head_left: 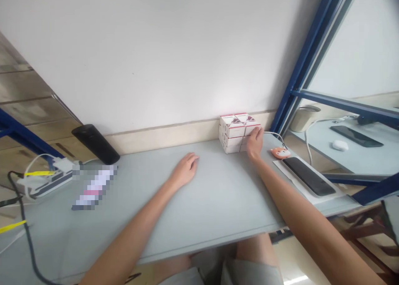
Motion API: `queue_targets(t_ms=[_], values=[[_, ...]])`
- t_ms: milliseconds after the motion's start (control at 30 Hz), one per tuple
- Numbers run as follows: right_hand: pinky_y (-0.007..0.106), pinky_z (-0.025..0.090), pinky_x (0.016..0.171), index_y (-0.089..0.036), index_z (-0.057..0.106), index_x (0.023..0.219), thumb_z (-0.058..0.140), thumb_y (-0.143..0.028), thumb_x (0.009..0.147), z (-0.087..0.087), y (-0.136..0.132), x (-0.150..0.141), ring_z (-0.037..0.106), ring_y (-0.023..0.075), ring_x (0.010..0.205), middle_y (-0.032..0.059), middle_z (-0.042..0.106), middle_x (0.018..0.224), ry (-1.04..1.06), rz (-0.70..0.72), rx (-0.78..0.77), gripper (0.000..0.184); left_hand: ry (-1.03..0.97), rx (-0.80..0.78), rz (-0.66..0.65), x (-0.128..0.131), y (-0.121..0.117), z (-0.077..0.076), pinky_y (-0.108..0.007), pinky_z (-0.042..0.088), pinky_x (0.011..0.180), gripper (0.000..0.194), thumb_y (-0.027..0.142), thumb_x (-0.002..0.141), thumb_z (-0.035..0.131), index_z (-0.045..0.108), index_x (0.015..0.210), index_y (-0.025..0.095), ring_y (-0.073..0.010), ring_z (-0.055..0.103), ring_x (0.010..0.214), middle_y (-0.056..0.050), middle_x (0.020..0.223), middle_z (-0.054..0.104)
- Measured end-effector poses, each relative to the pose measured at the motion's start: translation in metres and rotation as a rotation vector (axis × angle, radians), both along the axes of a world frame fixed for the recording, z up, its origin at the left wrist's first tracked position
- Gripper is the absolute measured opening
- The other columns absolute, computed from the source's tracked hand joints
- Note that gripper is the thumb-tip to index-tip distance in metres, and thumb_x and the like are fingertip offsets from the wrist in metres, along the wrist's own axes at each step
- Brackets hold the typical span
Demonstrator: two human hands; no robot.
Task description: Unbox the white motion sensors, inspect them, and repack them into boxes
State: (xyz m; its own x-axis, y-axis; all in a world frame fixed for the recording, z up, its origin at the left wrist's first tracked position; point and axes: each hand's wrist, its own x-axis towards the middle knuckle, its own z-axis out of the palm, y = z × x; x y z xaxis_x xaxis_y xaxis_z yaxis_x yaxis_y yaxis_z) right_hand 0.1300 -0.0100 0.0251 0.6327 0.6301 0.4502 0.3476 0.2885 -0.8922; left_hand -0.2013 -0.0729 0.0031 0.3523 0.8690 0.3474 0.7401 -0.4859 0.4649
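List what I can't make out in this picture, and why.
All in the head view:
Small print on the white boxes: too small and blurred.
Palm of the right hand: hidden by the hand's back, so its grip is unclear.
Palm of the left hand: hidden beneath the hand.
Flat item at left: masked by pixelation.
Black cable: cut off by the bottom edge.

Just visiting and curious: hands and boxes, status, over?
Left hand at desk. Right hand against right side of stacked boxes. Orange item farther right, apparently not blocking.

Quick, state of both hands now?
Left hand: loosely curled over the table, nothing visible in it.
Right hand: at the right end of the stacked boxes; grip unclear.
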Motion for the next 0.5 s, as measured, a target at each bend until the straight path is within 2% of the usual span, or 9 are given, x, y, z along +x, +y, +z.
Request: queue_targets(t_ms=[333,500], values=[[0.055,0.043,0.11,-0.019,0.055,0.122,0.023,-0.061,0.106,-0.004,0.0,-0.002,0.06,0.0351,0.124,0.022,0.065,0.129,-0.062,-0.016,-0.02,0.055,0.108,0.046,0.012,-0.001,-0.006,-0.002,-0.049,0.041,0.126,0.04,0.02,0.103,0.046,0.068,0.136,0.019,-0.0289,0.052,0.148,-0.014,0.154,0.06],[0.053,0.047,0.108,-0.022,0.058,0.13,0.032,-0.063,0.107,0.014,-0.013,0.018,0.059,0.0335,0.13,0.0189,0.063,0.139,-0.101,0.023,-0.039,0.054,0.118,0.027,0.008,0.0,-0.005,-0.002,-0.05,0.04,0.126,0.041,0.02,0.103,0.046,0.067,0.137,0.016,-0.0296,0.052,0.148,-0.015,0.154,0.06]])
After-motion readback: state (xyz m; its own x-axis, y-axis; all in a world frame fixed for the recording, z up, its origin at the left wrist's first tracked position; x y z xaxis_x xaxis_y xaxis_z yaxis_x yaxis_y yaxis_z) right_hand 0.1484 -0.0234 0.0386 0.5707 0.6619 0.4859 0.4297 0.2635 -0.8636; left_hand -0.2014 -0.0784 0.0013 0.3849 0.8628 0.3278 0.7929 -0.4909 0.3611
